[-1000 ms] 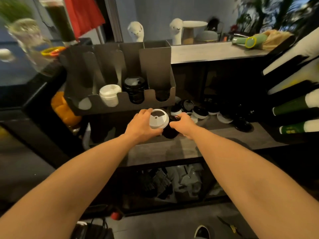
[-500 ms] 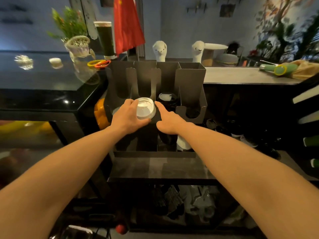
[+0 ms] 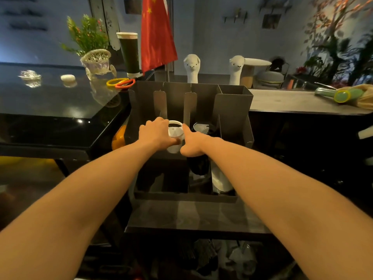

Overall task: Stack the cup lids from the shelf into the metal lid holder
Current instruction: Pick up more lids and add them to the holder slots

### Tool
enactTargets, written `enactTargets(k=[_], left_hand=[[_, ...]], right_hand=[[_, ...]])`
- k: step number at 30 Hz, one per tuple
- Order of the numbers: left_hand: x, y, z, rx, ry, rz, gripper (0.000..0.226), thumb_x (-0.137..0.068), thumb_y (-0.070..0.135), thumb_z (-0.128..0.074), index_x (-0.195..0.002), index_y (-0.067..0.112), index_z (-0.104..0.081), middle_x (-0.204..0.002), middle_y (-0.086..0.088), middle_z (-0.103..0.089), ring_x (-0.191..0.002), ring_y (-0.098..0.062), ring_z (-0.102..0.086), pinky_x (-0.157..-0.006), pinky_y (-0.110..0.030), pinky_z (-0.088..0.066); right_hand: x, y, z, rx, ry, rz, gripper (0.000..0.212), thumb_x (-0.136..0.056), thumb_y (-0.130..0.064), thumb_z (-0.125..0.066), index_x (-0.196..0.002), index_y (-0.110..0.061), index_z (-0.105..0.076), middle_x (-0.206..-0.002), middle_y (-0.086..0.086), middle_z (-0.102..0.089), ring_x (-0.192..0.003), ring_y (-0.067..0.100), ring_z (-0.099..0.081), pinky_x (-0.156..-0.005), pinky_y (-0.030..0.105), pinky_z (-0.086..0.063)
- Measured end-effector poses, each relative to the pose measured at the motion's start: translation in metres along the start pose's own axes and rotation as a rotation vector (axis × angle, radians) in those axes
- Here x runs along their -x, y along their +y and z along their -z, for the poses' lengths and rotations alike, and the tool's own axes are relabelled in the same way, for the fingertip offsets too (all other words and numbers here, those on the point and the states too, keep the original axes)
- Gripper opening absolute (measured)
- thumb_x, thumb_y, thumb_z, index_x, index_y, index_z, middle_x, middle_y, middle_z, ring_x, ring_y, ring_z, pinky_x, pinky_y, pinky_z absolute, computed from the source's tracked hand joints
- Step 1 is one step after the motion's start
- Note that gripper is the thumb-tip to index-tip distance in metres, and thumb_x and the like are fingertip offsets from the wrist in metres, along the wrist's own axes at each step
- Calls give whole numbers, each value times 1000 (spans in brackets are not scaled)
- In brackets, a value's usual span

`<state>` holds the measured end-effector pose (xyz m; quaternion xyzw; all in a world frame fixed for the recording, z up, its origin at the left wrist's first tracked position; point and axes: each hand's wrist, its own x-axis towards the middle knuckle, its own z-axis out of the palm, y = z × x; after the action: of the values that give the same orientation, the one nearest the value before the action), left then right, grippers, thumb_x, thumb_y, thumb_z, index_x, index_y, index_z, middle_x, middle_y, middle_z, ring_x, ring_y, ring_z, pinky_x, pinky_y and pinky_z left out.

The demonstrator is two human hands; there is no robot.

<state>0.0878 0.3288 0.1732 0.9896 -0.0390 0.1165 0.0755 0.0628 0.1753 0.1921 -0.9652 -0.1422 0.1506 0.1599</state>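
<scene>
My left hand (image 3: 154,134) gripped a white lid (image 3: 175,131) in the metal lid holder (image 3: 234,110); my right hand (image 3: 193,142), forefinger straight, touched its 3 o'clock rim. Remaining shelf lids went unseen.

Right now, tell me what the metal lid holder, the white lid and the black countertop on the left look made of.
The lid holder: thin sheet metal, matte grey, judging by its sharp folded panels. The white lid: likely moulded plastic, matte, with a raised rim. The black countertop: polished stone or glass, mirror-glossy with clear reflections; which one is unclear.
</scene>
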Motion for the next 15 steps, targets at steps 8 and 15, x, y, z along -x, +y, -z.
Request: enactTargets(k=[8,15], left_hand=[[-16,-3,-16,-19,-123,12,74,-73,69,-71,-129,24,-54,-126,-4,-59,-122,-29,-50,-102,-53,-39],[-27,-7,-18,41,-216,15,75,-71,72,-70,-126,24,-55,-118,-4,-61,-112,-28,-55,-94,-52,-50]], right_hand=[[-20,5,-2,-7,-73,-50,98,-89,-22,-60,-157,-17,10,-94,7,-51,-96,26,-56,-95,43,-49],[-24,5,-2,11,-73,-60,96,-92,-23,-58,-156,-17,13,-91,7,-50,-92,27,-56,-87,40,-48]])
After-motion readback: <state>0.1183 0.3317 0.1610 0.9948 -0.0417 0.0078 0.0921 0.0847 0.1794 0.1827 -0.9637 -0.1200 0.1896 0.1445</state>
